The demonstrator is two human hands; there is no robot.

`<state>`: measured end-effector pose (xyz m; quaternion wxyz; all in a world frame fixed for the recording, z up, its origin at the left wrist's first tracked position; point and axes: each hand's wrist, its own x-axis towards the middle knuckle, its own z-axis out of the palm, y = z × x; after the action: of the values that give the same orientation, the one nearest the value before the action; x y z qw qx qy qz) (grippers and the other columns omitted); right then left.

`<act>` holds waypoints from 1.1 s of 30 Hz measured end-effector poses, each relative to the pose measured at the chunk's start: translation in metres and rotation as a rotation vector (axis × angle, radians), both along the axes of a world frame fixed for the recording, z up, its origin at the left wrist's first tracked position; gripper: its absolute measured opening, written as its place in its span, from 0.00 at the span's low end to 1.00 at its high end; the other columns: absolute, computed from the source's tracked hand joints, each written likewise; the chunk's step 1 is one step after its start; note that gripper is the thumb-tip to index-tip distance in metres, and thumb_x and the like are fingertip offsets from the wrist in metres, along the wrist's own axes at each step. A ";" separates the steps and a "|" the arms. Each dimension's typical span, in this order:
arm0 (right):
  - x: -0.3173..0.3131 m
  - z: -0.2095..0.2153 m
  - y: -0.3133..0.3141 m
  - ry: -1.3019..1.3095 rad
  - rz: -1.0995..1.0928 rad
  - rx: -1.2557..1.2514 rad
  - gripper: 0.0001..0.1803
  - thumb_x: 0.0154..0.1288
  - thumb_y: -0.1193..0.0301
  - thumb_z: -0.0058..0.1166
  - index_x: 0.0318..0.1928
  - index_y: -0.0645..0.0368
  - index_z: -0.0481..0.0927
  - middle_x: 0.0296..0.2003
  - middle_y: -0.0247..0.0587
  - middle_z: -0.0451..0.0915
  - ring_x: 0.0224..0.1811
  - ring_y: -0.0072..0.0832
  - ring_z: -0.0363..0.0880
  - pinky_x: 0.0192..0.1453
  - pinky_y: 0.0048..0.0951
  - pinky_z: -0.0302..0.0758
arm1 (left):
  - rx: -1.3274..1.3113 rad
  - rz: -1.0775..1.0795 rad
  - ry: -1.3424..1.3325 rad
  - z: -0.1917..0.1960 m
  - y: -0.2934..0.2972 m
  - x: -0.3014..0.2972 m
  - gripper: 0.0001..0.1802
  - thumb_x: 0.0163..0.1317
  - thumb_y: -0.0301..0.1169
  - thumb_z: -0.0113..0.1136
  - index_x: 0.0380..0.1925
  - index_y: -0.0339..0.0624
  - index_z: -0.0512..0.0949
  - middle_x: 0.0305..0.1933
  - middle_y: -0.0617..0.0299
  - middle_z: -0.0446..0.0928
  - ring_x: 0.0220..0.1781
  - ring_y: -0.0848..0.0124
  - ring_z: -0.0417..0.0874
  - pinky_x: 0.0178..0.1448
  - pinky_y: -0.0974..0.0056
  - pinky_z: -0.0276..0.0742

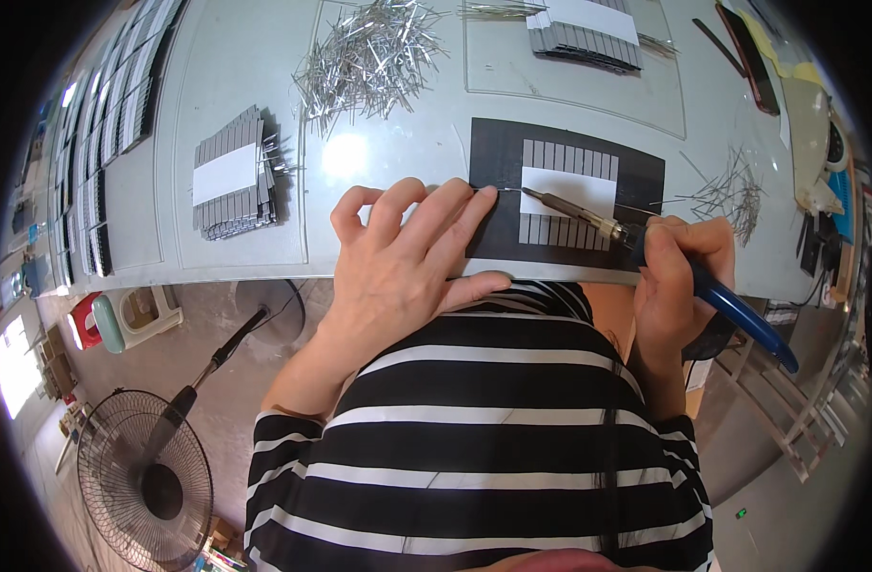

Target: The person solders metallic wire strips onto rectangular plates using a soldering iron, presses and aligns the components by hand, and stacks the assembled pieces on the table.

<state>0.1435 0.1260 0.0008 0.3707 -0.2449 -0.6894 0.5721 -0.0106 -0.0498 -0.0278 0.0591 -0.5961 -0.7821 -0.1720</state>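
Note:
A soldering iron (747, 311) with a dark blue handle is gripped in my right hand (682, 272). Its metal tip rests at the left edge of a flat piece of grey strips with a white band (588, 186). That piece lies on a black mat (498, 234) near the table's front edge. My left hand (405, 229) lies with fingers stretched out and thumb apart, its index fingertip on the mat's left part. A thin metal wire (508, 189) runs from that fingertip toward the iron's tip. What lies under the palm is hidden.
A pile of metal pins (369, 62) lies beyond my left hand, and loose pins (727, 195) lie right of the mat. Stacks of strip pieces stand left (234, 176) and at the back (584, 33). A fan (145, 481) stands on the floor to the left.

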 end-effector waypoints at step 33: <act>-0.011 -0.001 0.005 -0.028 0.075 0.097 0.08 0.58 0.81 0.61 0.29 0.62 0.73 0.24 0.34 0.75 0.22 0.14 0.69 0.27 0.17 0.66 | 0.047 -0.004 0.017 -0.004 0.001 0.000 0.33 0.58 0.59 0.58 0.53 0.45 0.79 0.50 0.70 0.74 0.50 0.70 0.71 0.59 0.57 0.53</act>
<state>0.1322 0.1306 -0.0005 0.3506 -0.2086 -0.7303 0.5480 -0.0104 -0.0488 -0.0315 0.0796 -0.5973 -0.7762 -0.1853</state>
